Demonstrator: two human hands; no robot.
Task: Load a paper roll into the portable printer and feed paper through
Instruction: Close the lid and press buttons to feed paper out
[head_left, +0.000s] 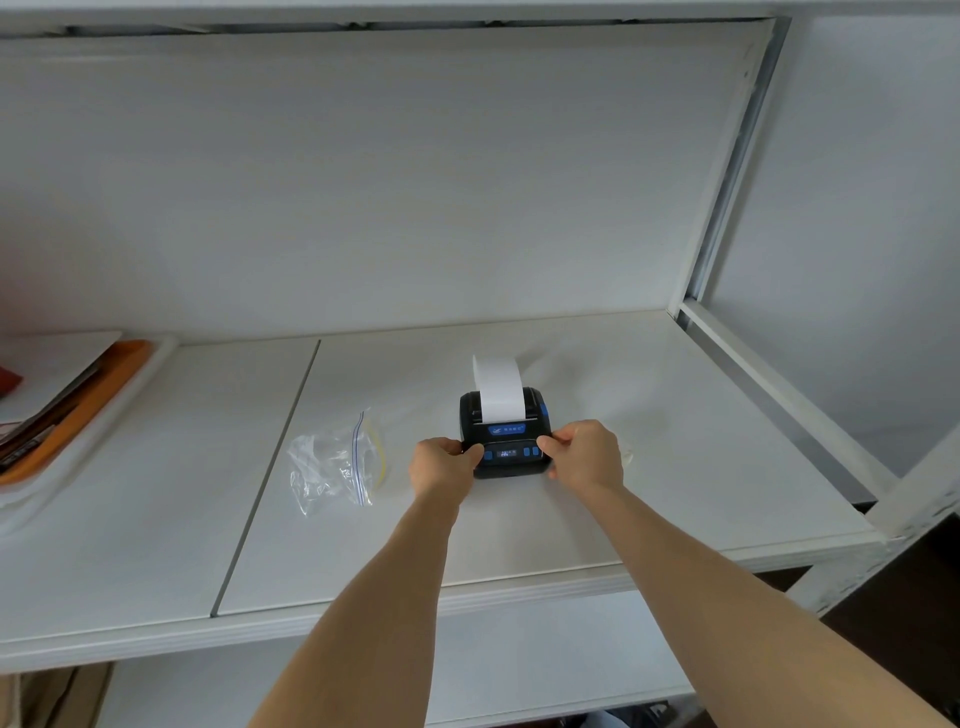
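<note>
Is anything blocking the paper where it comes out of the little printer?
Nothing visible does. The paper strip rises freely from the printer; both hands grip only its front corners, below the slot.

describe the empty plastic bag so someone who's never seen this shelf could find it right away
On the white shelf, look just left of the black printer that both hands grip. The plastic bag lies there crumpled: clear, with a blue zip strip, the only see-through thing around.
</note>
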